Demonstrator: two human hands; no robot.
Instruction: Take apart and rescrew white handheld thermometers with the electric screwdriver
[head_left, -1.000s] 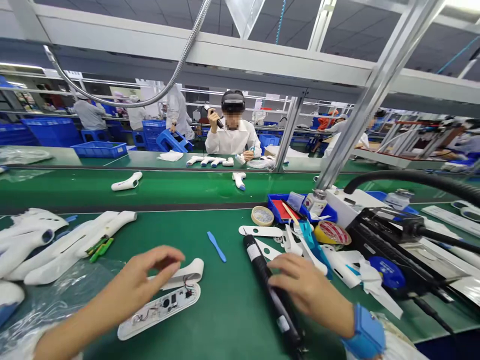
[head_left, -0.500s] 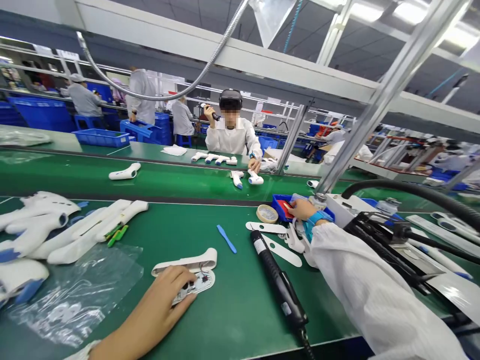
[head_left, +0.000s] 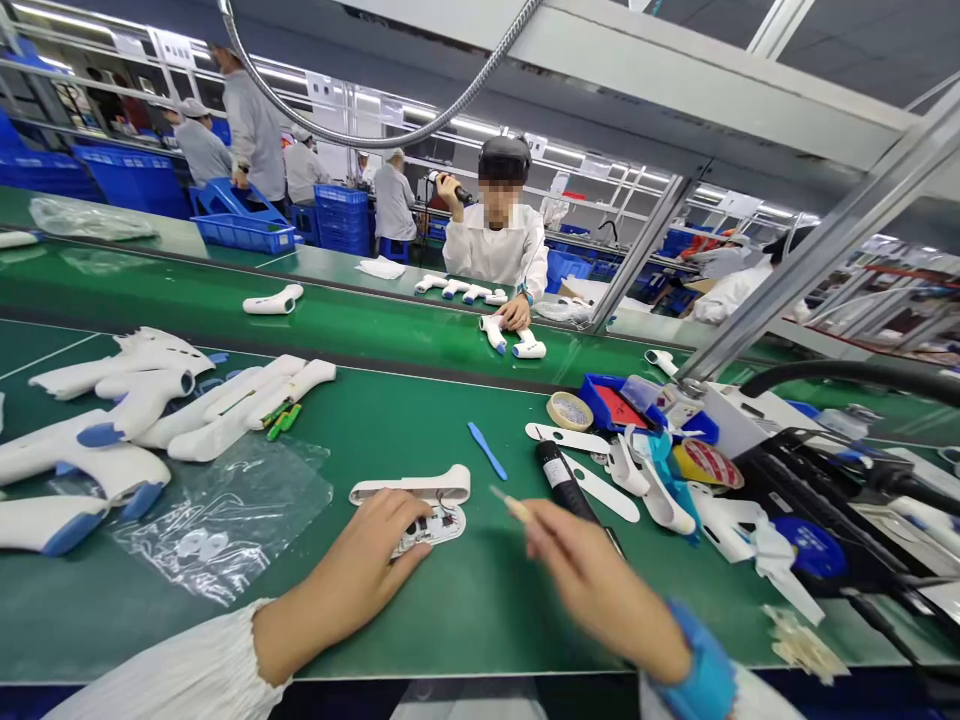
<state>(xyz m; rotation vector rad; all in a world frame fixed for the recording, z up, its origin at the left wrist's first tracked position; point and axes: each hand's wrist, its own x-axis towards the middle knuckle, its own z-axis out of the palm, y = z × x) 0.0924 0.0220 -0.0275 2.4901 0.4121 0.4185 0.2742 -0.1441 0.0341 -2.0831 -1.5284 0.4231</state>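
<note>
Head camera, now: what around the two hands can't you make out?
Head view, hidden: part of the circuit board, under the left hand.
Head view, hidden: the lower end of the black tool, behind the right hand.
Head view, blurred: the tip of the thin stick in the right hand, seemingly from motion.
Head view, cut off: the black hose, by the right edge.

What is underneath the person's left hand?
The left hand lies over a white shell half with electronic parts inside. The shell half's end beyond the fingers shows; whatever the palm and fingers cover cannot be seen.
</note>
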